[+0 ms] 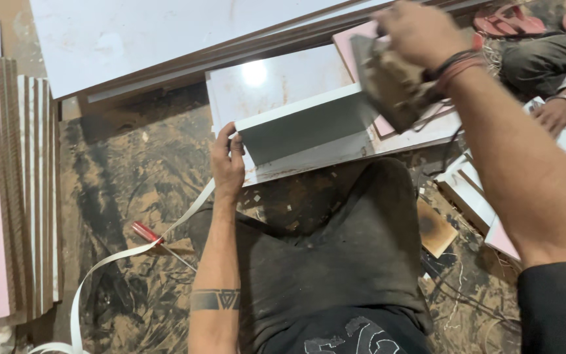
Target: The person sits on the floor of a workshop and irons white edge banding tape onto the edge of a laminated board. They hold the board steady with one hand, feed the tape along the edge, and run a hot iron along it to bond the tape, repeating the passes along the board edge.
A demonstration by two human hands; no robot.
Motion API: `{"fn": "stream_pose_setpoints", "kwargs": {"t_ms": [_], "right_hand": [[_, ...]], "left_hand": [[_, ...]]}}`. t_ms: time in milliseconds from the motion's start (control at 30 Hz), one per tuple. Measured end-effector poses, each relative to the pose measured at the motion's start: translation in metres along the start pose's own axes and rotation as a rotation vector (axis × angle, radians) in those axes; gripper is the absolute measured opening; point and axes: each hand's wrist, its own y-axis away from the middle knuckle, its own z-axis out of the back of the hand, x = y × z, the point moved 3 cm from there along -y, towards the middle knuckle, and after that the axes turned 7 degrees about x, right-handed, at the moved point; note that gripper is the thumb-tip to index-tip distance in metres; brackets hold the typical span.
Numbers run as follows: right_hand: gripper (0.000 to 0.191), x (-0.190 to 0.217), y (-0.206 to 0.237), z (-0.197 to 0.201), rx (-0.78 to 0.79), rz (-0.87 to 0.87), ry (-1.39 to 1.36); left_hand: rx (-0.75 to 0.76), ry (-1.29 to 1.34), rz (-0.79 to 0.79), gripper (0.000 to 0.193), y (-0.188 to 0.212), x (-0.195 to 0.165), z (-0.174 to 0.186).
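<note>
My left hand [228, 160] grips the left end of a white laminated board [306, 128] that stands on its long edge on another white panel [276, 82]. A long white edge-banding strip [132, 252] trails from under that hand down across the floor. My right hand [417, 29] is raised over the board's right end and holds a worn, dirty clothes iron [388, 82], tilted with its sole toward the board's top edge. My knee in dark trousers [355, 236] sits just below the board.
A red-handled screwdriver [149, 234] lies on the dusty floor by the strip. Boards stand stacked on edge at the left [18, 183]. Large white sheets [165, 33] lie at the top. Another person's hand with a bangle [555, 111] rests at the right; sandals [509, 19] lie beyond.
</note>
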Motion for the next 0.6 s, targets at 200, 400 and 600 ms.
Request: {"fn": "stream_pose_setpoints", "kwargs": {"t_ms": [200,400,600], "right_hand": [[0.032,-0.089,0.106,-0.017,0.221,-0.655,-0.510],[0.053,-0.054,0.326,-0.119,0.427,-0.585,-0.513],[0.064,0.053,0.517,-0.141,0.958,-1.133,-0.854]], "left_hand": [[-0.013,-0.062,-0.041,0.028,-0.001,0.019,0.001],[0.037,0.045,-0.110,0.020,0.002,0.034,0.003],[0.134,0.092,-0.101,0.025,0.005,0.015,0.004]]}}
